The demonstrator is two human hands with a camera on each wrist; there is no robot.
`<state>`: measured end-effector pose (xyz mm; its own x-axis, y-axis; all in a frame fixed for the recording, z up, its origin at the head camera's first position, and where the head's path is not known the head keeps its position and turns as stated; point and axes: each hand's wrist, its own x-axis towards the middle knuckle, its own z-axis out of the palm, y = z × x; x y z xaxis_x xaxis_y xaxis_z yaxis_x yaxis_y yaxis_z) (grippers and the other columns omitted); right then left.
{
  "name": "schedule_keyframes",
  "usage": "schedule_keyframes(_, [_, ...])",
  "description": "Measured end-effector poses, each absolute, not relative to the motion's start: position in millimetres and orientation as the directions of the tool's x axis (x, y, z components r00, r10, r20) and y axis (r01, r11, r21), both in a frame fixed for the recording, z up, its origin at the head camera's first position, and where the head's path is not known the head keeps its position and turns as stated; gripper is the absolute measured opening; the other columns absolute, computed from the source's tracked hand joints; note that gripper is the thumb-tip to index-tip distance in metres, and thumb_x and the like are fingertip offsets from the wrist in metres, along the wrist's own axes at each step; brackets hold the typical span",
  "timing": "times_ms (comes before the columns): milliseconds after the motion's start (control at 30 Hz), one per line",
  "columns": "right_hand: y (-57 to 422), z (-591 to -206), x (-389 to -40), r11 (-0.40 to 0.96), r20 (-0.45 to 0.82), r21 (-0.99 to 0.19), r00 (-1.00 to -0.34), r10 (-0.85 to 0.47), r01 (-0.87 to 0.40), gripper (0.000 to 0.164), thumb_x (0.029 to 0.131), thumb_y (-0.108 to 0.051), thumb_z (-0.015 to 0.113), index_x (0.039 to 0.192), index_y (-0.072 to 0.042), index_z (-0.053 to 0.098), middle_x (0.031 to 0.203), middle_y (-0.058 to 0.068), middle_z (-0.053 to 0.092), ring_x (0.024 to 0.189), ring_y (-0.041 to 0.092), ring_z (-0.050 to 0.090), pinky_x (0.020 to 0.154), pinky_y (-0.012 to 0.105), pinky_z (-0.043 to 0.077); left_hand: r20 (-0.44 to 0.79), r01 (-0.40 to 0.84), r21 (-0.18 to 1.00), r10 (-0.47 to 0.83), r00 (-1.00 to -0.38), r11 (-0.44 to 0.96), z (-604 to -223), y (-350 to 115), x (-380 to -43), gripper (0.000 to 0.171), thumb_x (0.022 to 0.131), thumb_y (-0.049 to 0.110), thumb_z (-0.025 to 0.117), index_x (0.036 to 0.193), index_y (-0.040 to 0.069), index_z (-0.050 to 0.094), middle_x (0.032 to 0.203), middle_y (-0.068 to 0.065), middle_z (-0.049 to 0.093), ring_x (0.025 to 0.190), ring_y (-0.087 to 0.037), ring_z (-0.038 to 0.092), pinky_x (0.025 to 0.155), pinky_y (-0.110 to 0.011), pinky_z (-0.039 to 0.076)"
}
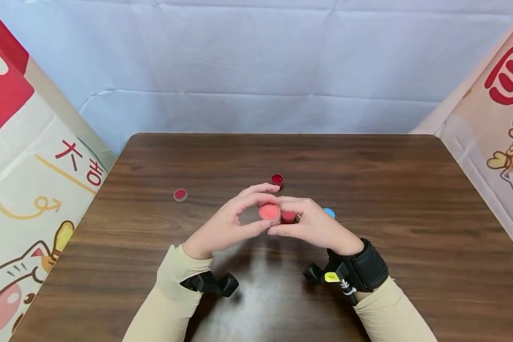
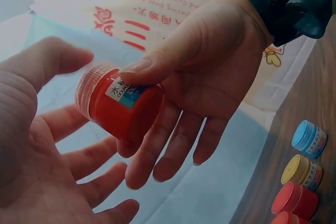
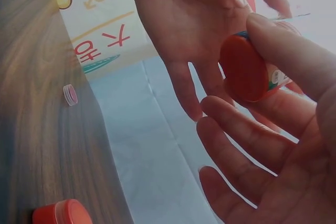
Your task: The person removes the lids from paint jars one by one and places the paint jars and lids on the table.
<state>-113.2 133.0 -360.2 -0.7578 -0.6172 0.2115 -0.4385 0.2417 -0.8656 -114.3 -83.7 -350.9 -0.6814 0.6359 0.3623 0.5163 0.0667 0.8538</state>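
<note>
An orange-red paint jar [image 1: 270,213] with a clear-rimmed lid is held up between both hands, lid toward the head camera. My right hand [image 1: 314,223] pinches the jar's body between thumb and fingers, the thumb on its label in the left wrist view. My left hand [image 1: 228,219] has its thumb and index finger curved round the lid; in the left wrist view the thumb tip lies close at the rim, contact hard to tell. Its other fingers spread loosely. Behind the hands stands a red jar [image 1: 277,181] with a dark glossy top, seemingly uncapped.
A loose red lid [image 1: 180,195] lies on the wooden table [image 1: 367,166], left of the hands. In the left wrist view, a blue jar [image 2: 310,139], a yellow jar [image 2: 302,171] and a red jar [image 2: 295,201] stand in a row. Printed cloths hang around the table.
</note>
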Motion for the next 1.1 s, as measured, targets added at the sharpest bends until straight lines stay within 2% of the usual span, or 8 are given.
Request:
schedule_keyframes(133, [135,-357,-115,0.262,0.207,-0.860,-0.768,-0.607,-0.438,0.036,0.080,-0.017,0.075,0.114,-0.015,0.066,0.117,-0.006,0.061,0.102,0.013,0.054,0.070,0.029,0.049,0.365,0.503,0.863,0.632,-0.683,0.044,-349,-82,-117,0.029,0.087,0.010,0.066,0.115,0.013,0.059,0.135,0.005,0.044,0.126,-0.015,0.037,0.099,-0.038,0.037])
schedule_keyframes(200, [136,-357,-114,0.263,0.200,-0.863,-0.769,-0.607,-0.431,0.037,0.081,-0.017,0.074,0.117,-0.015,0.065,0.114,-0.006,0.062,0.100,0.013,0.054,0.071,0.029,0.048,0.357,0.490,0.871,0.634,-0.686,0.040,-350,-81,-117,0.031,0.087,0.010,0.066,0.116,0.013,0.058,0.136,0.005,0.043,0.126,-0.014,0.037,0.099,-0.040,0.037])
schedule_keyframes(367, [132,-359,-113,0.244,0.179,-0.884,-0.773,-0.609,-0.398,0.027,0.082,-0.018,0.073,0.109,-0.016,0.067,0.111,-0.005,0.062,0.088,0.015,0.054,0.068,0.028,0.046,0.355,0.493,0.869,0.636,-0.686,0.046,-349,-85,-115,0.033,0.088,0.010,0.064,0.121,0.013,0.059,0.137,0.005,0.043,0.127,-0.014,0.036,0.100,-0.042,0.036])
schedule_keyframes(500, [128,-360,-115,0.211,0.202,-0.887,-0.757,-0.622,-0.410,0.031,0.082,-0.014,0.073,0.112,-0.011,0.067,0.120,-0.003,0.060,0.102,0.015,0.055,0.076,0.030,0.048,0.345,0.489,0.869,0.613,-0.711,0.079,-347,-89,-114,0.028,0.086,0.012,0.066,0.113,0.014,0.061,0.135,0.005,0.044,0.130,-0.013,0.033,0.102,-0.045,0.033])
schedule_keyframes(600, [126,-361,-116,0.198,0.212,-0.885,-0.745,-0.633,-0.421,0.036,0.082,-0.013,0.072,0.117,-0.009,0.065,0.119,-0.004,0.061,0.108,0.015,0.054,0.083,0.033,0.048,0.326,0.485,0.867,0.608,-0.724,0.112,-347,-91,-114,0.034,0.086,0.014,0.068,0.119,0.015,0.058,0.136,0.006,0.044,0.132,-0.012,0.029,0.104,-0.046,0.029])
schedule_keyframes(733, [126,-362,-116,0.208,0.208,-0.884,-0.751,-0.627,-0.419,0.030,0.082,-0.014,0.072,0.111,-0.013,0.067,0.112,-0.005,0.063,0.102,0.015,0.054,0.078,0.030,0.048,0.315,0.494,0.859,0.622,-0.717,0.135,-345,-92,-114,0.036,0.087,0.017,0.066,0.122,0.017,0.059,0.137,0.009,0.042,0.131,-0.011,0.030,0.103,-0.043,0.030])
schedule_keyframes(900, [129,-362,-116,0.219,0.205,-0.883,-0.762,-0.614,-0.415,0.033,0.081,-0.015,0.073,0.114,-0.013,0.066,0.117,-0.005,0.061,0.107,0.015,0.053,0.075,0.029,0.048,0.311,0.496,0.856,0.625,-0.716,0.143,-345,-89,-116,0.028,0.087,0.019,0.067,0.114,0.018,0.061,0.135,0.009,0.042,0.128,-0.011,0.032,0.099,-0.043,0.035])
schedule_keyframes(1100, [132,-363,-113,0.248,0.184,-0.877,-0.764,-0.618,-0.412,0.028,0.082,-0.015,0.072,0.110,-0.016,0.067,0.110,-0.005,0.063,0.097,0.015,0.054,0.073,0.029,0.048,0.308,0.481,0.868,0.626,-0.717,0.125,-351,-86,-115,0.043,0.086,0.017,0.068,0.127,0.017,0.056,0.138,0.007,0.042,0.130,-0.010,0.032,0.101,-0.045,0.033])
